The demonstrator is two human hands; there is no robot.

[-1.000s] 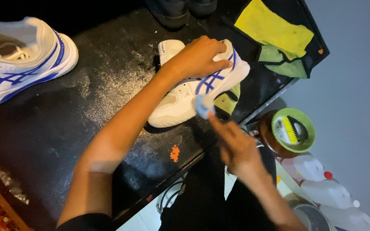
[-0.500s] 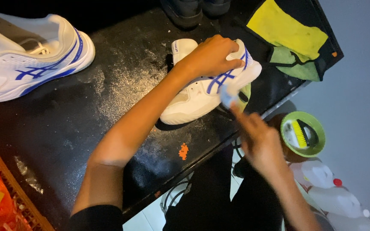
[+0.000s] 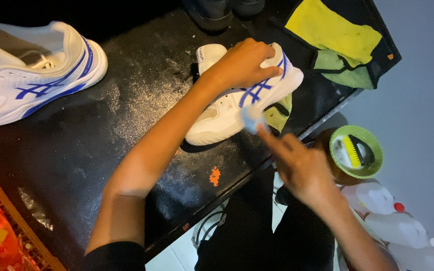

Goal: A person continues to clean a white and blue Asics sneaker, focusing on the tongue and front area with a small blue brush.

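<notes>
Left hand [image 3: 244, 64] clamps white-blue shoe [image 3: 237, 103] near surface [image 3: 126, 115] edge, 4 o'clock side — right hand [image 3: 297, 168] pinches small pale pad [image 3: 252, 114] against shoe flank. Risk: hard push slides shoe off edge.

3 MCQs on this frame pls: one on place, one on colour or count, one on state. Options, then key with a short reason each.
1. Where is the green bowl holding a brush?
A. beside the black table, lower down
B. on the table
C. inside a shoe

2. How many white shoes with blue stripes show?
A. one
B. two
C. four

3. What is the left hand doing?
A. hanging free
B. pressing down on the nearer white shoe
C. lifting the yellow cloth

Key: A, it sits past the black table's edge; B, a second white shoe lies far left; B, its fingers wrap the shoe.
</notes>
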